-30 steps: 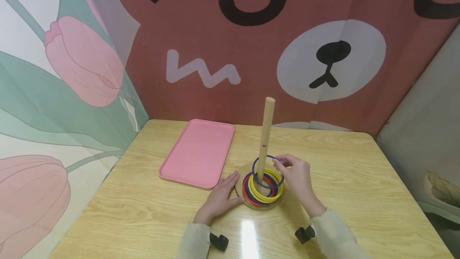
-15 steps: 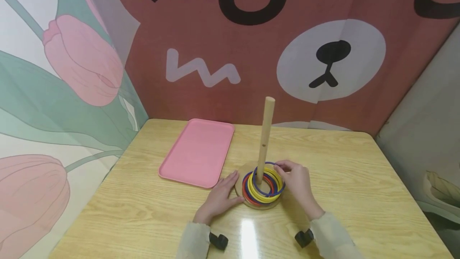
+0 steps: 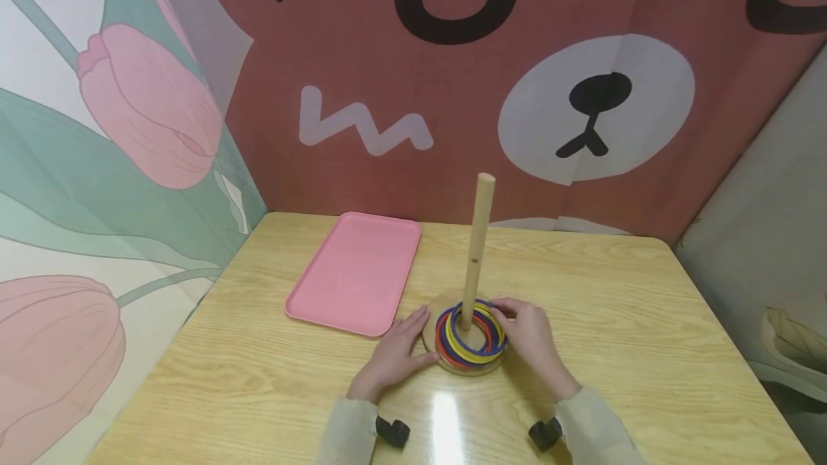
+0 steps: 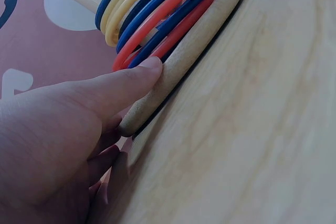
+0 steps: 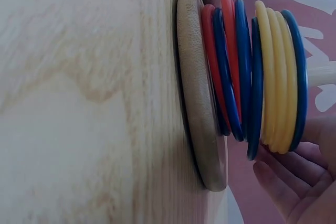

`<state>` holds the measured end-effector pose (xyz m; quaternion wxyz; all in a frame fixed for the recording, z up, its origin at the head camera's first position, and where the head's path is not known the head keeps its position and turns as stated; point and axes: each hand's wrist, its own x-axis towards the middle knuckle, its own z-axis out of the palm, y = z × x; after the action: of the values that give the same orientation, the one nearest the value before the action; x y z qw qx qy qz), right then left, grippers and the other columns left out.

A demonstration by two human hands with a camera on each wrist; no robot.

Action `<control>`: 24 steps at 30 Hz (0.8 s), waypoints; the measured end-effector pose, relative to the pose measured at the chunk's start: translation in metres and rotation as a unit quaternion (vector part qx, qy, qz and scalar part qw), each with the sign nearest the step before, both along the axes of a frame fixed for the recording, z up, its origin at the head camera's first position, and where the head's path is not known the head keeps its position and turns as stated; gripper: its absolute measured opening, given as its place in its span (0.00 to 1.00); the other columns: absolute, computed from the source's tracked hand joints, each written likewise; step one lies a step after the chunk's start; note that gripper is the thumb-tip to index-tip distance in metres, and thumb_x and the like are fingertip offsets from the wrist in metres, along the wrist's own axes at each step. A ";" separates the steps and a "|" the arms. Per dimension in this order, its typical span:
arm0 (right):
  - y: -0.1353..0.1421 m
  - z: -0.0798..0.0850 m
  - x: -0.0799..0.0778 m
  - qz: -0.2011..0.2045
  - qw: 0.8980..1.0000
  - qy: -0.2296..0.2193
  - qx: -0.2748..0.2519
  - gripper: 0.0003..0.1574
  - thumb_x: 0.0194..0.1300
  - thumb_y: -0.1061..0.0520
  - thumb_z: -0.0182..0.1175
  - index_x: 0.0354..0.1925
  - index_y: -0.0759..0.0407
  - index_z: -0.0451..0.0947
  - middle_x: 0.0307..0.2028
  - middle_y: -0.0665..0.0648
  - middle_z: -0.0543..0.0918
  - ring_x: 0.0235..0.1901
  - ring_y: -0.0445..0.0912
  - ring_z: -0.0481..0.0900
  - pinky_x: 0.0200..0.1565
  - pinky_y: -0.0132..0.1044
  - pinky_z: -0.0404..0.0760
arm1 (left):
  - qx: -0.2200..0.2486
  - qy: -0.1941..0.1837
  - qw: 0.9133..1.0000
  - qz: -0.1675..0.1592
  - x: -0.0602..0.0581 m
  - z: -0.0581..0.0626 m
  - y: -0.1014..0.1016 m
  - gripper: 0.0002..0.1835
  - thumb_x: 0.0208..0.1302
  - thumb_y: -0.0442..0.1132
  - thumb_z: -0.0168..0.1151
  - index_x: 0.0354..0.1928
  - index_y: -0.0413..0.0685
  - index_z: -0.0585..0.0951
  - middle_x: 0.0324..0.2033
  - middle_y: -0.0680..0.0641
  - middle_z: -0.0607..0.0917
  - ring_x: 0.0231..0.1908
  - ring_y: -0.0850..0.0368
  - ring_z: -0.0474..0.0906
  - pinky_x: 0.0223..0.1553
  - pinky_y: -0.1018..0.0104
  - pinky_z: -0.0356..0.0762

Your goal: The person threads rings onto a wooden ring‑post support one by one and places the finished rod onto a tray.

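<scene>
A wooden peg stands upright on a round wooden base. Stacked loosely around its foot are red, blue and yellow plastic rings, with a blue ring topmost, above the yellow rings. My right hand holds the blue ring's right side, its fingertips under the yellow rings in the right wrist view. My left hand rests against the base's left edge with extended fingers, the thumb on the rim beside the lowest red ring. Some fingertips are hidden.
A pink tray lies on the wooden table, behind and left of the base. Behind the table hangs a printed cloth with a bear's face. The peg rises well above the rings.
My right hand has lowered the blue ring along the peg, from tilted above the stack to lying on the yellow rings. The left hand stays at the base.
</scene>
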<state>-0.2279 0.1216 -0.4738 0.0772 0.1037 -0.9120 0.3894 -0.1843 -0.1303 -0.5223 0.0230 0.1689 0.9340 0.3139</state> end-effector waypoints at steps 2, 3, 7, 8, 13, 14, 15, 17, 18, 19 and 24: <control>0.001 0.001 0.002 -0.003 1.000 0.010 -0.003 0.11 0.62 0.62 0.63 0.43 0.64 0.85 0.38 0.62 0.89 0.40 0.55 0.87 0.42 0.45 0.87 | 0.000 0.000 1.000 -0.001 0.000 0.001 0.000 0.46 0.61 0.60 0.61 0.75 0.46 0.56 0.75 0.48 0.56 0.75 0.50 0.52 0.76 0.48 0.47; 0.001 0.001 0.002 -0.004 1.000 0.013 -0.004 0.11 0.62 0.62 0.63 0.43 0.64 0.85 0.37 0.62 0.89 0.40 0.55 0.87 0.42 0.45 0.88 | 0.000 0.000 1.000 -0.001 0.001 0.001 0.000 0.46 0.61 0.60 0.61 0.75 0.46 0.56 0.75 0.48 0.56 0.75 0.50 0.52 0.76 0.48 0.47; 0.007 0.003 0.004 -0.005 1.000 0.009 -0.002 0.13 0.63 0.60 0.63 0.45 0.64 0.84 0.38 0.62 0.89 0.42 0.56 0.87 0.42 0.46 0.87 | 0.002 0.001 1.000 -0.004 0.001 0.003 0.000 0.46 0.61 0.59 0.62 0.74 0.45 0.57 0.75 0.47 0.56 0.75 0.49 0.53 0.76 0.48 0.47; 0.008 0.004 0.005 -0.004 1.000 0.004 -0.001 0.13 0.63 0.60 0.62 0.46 0.64 0.84 0.39 0.62 0.89 0.42 0.57 0.87 0.43 0.46 0.87 | 0.002 0.002 1.000 -0.005 0.001 0.004 0.000 0.46 0.61 0.59 0.62 0.74 0.45 0.57 0.75 0.46 0.56 0.75 0.49 0.53 0.76 0.48 0.48; 0.017 0.007 0.006 0.003 1.000 -0.025 0.004 0.16 0.67 0.57 0.60 0.50 0.63 0.82 0.44 0.63 0.88 0.47 0.57 0.85 0.47 0.47 0.86 | 0.012 0.001 1.000 -0.006 0.001 0.005 -0.001 0.45 0.61 0.58 0.62 0.73 0.44 0.59 0.75 0.45 0.57 0.75 0.48 0.54 0.76 0.46 0.48; 0.019 0.007 0.007 0.004 1.000 -0.028 0.006 0.16 0.67 0.57 0.60 0.50 0.63 0.82 0.44 0.63 0.87 0.47 0.57 0.85 0.48 0.47 0.86 | 0.015 0.000 1.000 -0.006 0.001 0.006 -0.001 0.45 0.61 0.58 0.62 0.73 0.43 0.59 0.75 0.44 0.57 0.74 0.47 0.54 0.76 0.46 0.48; 0.020 0.006 0.007 0.004 1.000 -0.029 0.008 0.17 0.67 0.57 0.60 0.50 0.63 0.82 0.44 0.62 0.87 0.47 0.57 0.85 0.48 0.48 0.86 | 0.018 -0.002 1.000 -0.007 0.001 0.006 -0.001 0.45 0.61 0.59 0.61 0.73 0.43 0.59 0.75 0.44 0.57 0.74 0.47 0.54 0.76 0.46 0.48; 0.022 0.007 0.008 0.003 0.999 -0.030 0.011 0.17 0.67 0.57 0.60 0.51 0.63 0.81 0.45 0.62 0.87 0.47 0.57 0.85 0.48 0.47 0.86 | 0.025 -0.006 1.000 -0.006 0.001 0.007 -0.001 0.45 0.62 0.59 0.61 0.74 0.44 0.59 0.75 0.44 0.57 0.74 0.46 0.54 0.76 0.45 0.48; 0.022 0.007 0.008 0.004 0.999 -0.029 0.011 0.17 0.66 0.57 0.60 0.51 0.64 0.81 0.45 0.63 0.87 0.47 0.58 0.85 0.48 0.47 0.86 | 0.030 -0.009 1.000 -0.005 0.001 0.007 -0.002 0.45 0.62 0.59 0.61 0.74 0.44 0.58 0.75 0.44 0.57 0.74 0.46 0.54 0.76 0.46 0.48; 0.023 0.007 0.008 0.004 0.999 -0.030 0.010 0.17 0.67 0.57 0.60 0.51 0.64 0.81 0.45 0.63 0.87 0.48 0.58 0.85 0.48 0.46 0.86 | 0.037 -0.013 0.999 -0.003 0.002 0.007 -0.002 0.45 0.62 0.59 0.61 0.74 0.44 0.57 0.75 0.44 0.57 0.75 0.46 0.54 0.76 0.46 0.48; 0.022 0.010 0.008 0.008 1.000 -0.023 -0.006 0.17 0.67 0.59 0.60 0.51 0.65 0.80 0.47 0.64 0.86 0.50 0.58 0.84 0.46 0.41 0.86 | 0.085 -0.036 0.996 0.009 0.007 0.014 -0.007 0.46 0.61 0.58 0.62 0.75 0.48 0.54 0.75 0.44 0.57 0.75 0.44 0.52 0.75 0.46 0.51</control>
<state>-0.2198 0.1435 -0.4634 0.0533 0.1014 -0.9104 0.3975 -0.1774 -0.1370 -0.5079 0.0391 0.1504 0.9041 0.3981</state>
